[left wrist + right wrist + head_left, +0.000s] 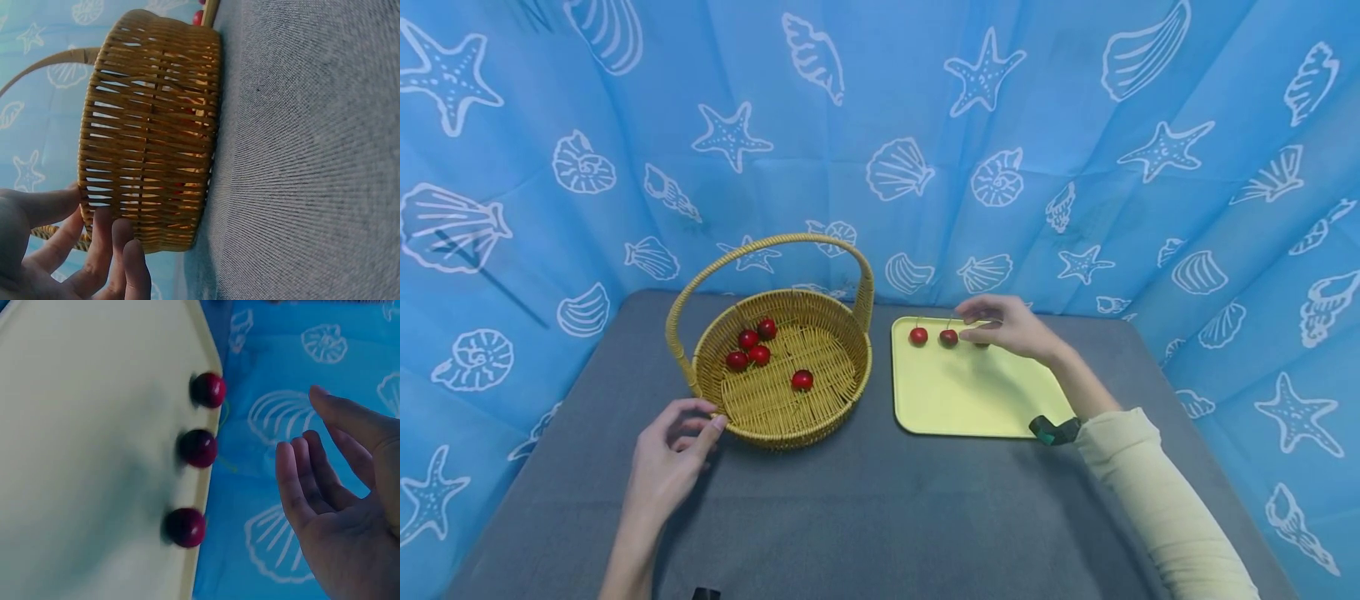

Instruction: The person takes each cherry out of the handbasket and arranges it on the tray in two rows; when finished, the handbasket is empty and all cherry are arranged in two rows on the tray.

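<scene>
My left hand (672, 454) pinches the near-left rim of a round wicker basket (782, 435), thumb on the rim and fingers against the outer wall (150, 137). Inside the basket lie several red cherries (802, 380), most grouped at the left side. Over the back edge of a yellow tray (955, 400) hovers my right hand (1011, 327), holding nothing, its thumb and fingers apart in the right wrist view. Three cherries sit in a row along that edge: a left one (918, 336), a middle one (948, 338), and a right one (185, 527), mostly behind the hand in the head view.
The basket's tall arched handle (767, 240) rises over it. A grey cloth (850, 517) covers the table, and a blue curtain (910, 100) with shell and starfish prints hangs behind and at both sides. A dark device (1054, 430) is on the right wrist.
</scene>
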### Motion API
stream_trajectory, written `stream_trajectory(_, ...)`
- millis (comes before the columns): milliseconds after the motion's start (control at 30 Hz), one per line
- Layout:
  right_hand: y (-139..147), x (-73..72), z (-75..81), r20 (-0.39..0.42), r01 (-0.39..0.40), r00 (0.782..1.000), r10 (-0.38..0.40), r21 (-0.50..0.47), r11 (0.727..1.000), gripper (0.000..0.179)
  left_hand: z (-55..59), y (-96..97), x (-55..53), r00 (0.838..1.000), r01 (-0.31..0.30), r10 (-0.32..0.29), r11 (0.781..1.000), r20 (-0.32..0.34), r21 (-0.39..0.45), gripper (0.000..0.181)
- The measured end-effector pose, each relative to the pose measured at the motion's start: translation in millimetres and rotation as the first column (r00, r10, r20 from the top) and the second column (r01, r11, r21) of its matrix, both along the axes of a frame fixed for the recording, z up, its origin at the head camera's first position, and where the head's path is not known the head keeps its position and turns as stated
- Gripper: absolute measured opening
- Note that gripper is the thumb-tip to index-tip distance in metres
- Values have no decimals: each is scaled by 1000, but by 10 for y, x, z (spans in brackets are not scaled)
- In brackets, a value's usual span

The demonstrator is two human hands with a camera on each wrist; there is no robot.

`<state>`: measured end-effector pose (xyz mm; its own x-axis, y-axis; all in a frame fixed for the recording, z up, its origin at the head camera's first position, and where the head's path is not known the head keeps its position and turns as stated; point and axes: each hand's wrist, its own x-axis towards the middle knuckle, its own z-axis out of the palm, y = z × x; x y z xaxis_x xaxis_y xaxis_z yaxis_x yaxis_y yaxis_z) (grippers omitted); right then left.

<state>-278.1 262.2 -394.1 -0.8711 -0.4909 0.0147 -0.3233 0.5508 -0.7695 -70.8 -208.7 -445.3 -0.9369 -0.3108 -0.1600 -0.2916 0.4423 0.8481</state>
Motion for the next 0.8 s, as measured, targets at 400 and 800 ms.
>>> stream_trajectory(400, -582, 230, 252, 1, -188, 982, 191, -161, 969, 38, -1, 5, -1, 1000, -2, 2, 1000, -4, -4, 39)
stream_trajectory(800, -1308, 280, 359, 28, -364, 926, 377, -202, 909, 34, -10, 8, 19, 999, -7, 7, 1000, -44, -10, 36)
